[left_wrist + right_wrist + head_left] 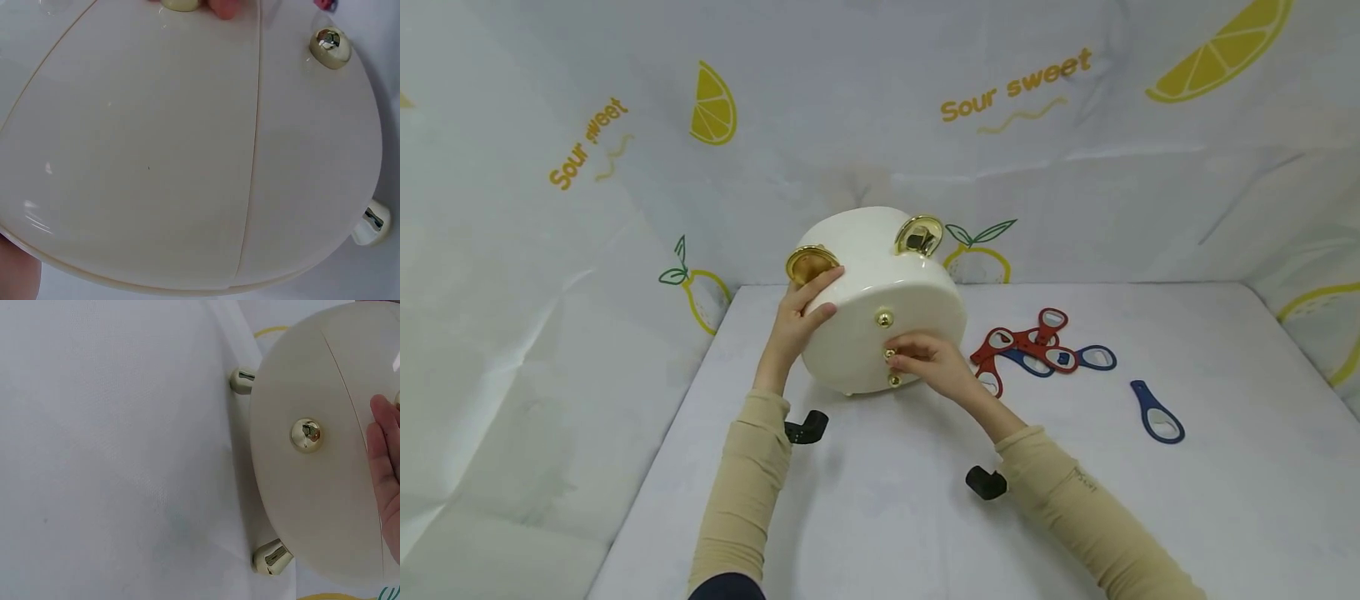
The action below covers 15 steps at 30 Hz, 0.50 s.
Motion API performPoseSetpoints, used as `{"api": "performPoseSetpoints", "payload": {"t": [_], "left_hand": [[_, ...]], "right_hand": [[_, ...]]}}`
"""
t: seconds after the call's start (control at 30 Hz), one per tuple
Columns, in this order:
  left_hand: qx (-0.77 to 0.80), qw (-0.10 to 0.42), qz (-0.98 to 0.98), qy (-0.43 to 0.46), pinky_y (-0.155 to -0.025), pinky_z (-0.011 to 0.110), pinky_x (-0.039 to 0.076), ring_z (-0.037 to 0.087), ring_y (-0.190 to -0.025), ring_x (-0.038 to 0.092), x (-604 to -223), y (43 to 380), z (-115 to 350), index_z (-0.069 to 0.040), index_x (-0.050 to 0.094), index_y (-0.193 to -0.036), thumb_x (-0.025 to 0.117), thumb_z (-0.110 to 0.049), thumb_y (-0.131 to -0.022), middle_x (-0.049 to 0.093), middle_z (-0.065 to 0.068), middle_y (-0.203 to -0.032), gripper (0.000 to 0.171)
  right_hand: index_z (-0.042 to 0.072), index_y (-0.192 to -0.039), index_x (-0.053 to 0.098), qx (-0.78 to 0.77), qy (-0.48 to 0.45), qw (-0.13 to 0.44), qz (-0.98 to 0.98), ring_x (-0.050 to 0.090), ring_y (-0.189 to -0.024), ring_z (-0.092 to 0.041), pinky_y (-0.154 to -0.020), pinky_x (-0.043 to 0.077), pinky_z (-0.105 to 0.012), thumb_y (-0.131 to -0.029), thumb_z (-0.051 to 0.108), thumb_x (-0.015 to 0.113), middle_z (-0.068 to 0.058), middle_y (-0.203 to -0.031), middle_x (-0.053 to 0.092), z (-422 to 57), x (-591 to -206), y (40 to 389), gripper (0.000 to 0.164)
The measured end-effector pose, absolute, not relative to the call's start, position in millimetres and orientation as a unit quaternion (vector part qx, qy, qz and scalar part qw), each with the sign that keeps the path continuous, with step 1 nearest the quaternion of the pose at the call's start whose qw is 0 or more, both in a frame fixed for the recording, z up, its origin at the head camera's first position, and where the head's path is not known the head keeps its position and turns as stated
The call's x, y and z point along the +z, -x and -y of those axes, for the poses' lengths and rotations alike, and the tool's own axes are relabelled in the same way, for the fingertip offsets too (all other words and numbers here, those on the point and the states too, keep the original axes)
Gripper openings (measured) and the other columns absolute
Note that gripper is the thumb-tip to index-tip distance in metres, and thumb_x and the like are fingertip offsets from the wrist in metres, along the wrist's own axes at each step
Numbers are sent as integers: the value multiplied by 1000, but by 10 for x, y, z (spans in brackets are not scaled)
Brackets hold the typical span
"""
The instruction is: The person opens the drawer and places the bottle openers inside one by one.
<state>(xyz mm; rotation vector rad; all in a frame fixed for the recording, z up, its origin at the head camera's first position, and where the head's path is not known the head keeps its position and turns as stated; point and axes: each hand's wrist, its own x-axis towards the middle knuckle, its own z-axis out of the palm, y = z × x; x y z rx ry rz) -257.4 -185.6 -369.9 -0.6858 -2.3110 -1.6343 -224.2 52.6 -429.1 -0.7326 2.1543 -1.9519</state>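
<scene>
A glossy white rounded case (880,287) stands tilted on the table, with gold discs on top and gold knobs down its front. The left hand (793,321) grips the case's left edge, thumb on the front and fingers beside the left gold disc (811,263). At the middle gold knob (890,354), the thumb and index finger of the right hand (936,364) pinch it. The left wrist view shows fingertips on either side of this knob (181,4). In the right wrist view, a lower knob (306,434) and short gold feet (272,557) are visible, with the right hand (389,462) at the edge.
Several red and blue bottle openers (1060,358) lie piled right of the case. A single blue opener (1157,414) rests farther right. A white sheet with lemon prints (880,108) hangs behind the table. Black pieces (807,427) sit by the sleeves.
</scene>
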Motion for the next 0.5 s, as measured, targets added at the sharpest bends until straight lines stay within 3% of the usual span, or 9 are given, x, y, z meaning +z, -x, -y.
{"api": "performPoseSetpoints", "payload": {"t": [0.4, 0.5], "left_hand": [[-553, 113, 793, 230, -102, 51, 32, 23, -132, 32, -3706, 2567, 1853, -19, 54, -131, 55, -72, -73, 32, 4, -147, 79], [-549, 112, 797, 227, -100, 50, 34, 23, -130, 33, -3703, 2562, 1853, -21, 54, -131, 55, -71, -74, 32, 3, -147, 76]], "right_hand": [[-2, -111, 65, -656, 222, 102, -714, 67, -93, -34, -84, 51, -48, -87, 13, 64, -23, -104, 67, -583, -4297, 2173, 28], [-1, -109, 66, -646, 231, 94, -722, 68, -91, -27, -82, 53, -44, -87, 14, 65, -23, -104, 67, -613, -4294, 2127, 27]]}}
